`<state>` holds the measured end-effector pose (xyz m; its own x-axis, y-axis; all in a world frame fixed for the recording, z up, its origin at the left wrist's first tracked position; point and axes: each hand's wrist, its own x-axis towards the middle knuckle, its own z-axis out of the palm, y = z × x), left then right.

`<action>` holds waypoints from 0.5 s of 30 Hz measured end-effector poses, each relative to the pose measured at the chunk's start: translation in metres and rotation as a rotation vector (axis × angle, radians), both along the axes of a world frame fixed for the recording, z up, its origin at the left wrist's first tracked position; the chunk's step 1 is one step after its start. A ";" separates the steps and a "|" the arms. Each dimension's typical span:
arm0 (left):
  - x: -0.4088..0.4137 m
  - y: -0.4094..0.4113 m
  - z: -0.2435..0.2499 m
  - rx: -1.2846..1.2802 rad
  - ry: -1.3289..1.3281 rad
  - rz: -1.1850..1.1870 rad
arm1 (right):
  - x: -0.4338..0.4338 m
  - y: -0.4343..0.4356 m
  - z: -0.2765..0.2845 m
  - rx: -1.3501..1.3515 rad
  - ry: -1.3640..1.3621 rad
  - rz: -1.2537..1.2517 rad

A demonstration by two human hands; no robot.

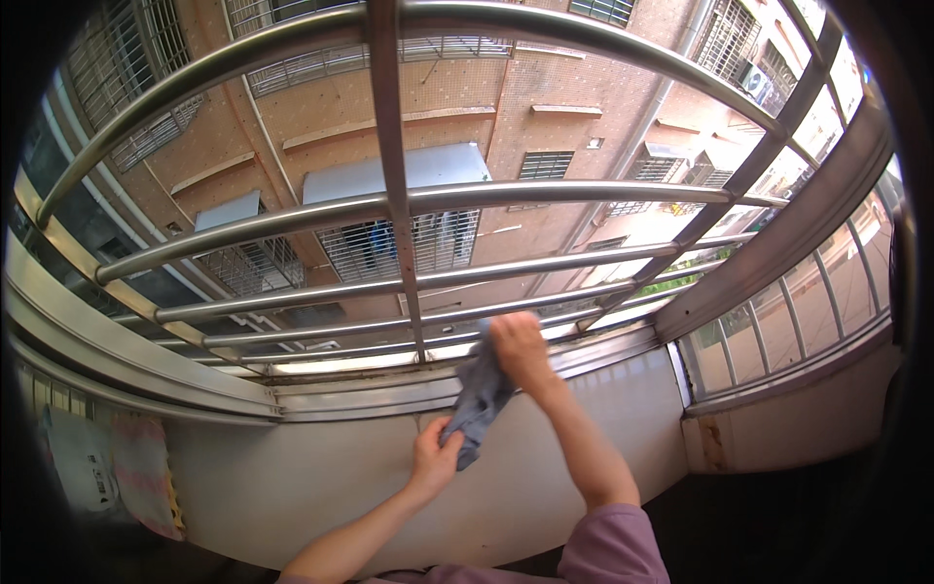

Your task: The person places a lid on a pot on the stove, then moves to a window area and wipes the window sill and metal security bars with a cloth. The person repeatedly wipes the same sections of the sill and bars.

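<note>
A crumpled grey-blue cloth (483, 398) hangs between my two hands in front of the window opening. My right hand (519, 349) grips its upper end, close to the lower metal bars and above the window track. Lower down and to the left, my left hand (436, 454) pinches the cloth's bottom part between thumb and fingers, in front of the pale wall (328, 474) under the sill. Behind the cloth runs the metal window track (365, 398). The fingertips of my right hand are partly blurred.
Stainless steel window bars (569, 193) span the opening, with an upright bar (390, 146) near the middle. A sliding window frame (788, 219) stands at the right, another frame (131, 343) at the left. Pink-patterned fabric (142, 474) hangs lower left. A tiled building faces the window.
</note>
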<state>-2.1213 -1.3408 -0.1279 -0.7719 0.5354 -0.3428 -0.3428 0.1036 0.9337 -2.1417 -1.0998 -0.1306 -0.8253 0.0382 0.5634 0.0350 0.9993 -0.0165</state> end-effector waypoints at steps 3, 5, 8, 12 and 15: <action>0.011 0.059 0.018 -0.015 0.033 -0.165 | 0.043 0.067 0.001 -0.003 -0.090 -0.130; 0.021 0.094 0.009 0.057 0.101 -0.185 | 0.052 0.092 0.002 0.010 -0.015 -0.200; 0.030 0.122 0.000 0.098 0.157 -0.214 | 0.055 0.093 0.008 -0.166 0.022 -0.258; 0.038 0.100 0.000 0.060 0.121 -0.214 | 0.051 0.066 0.008 -0.374 0.318 -0.347; 0.031 0.054 0.002 -0.018 0.057 -0.235 | 0.064 0.031 0.013 -0.736 0.441 -0.439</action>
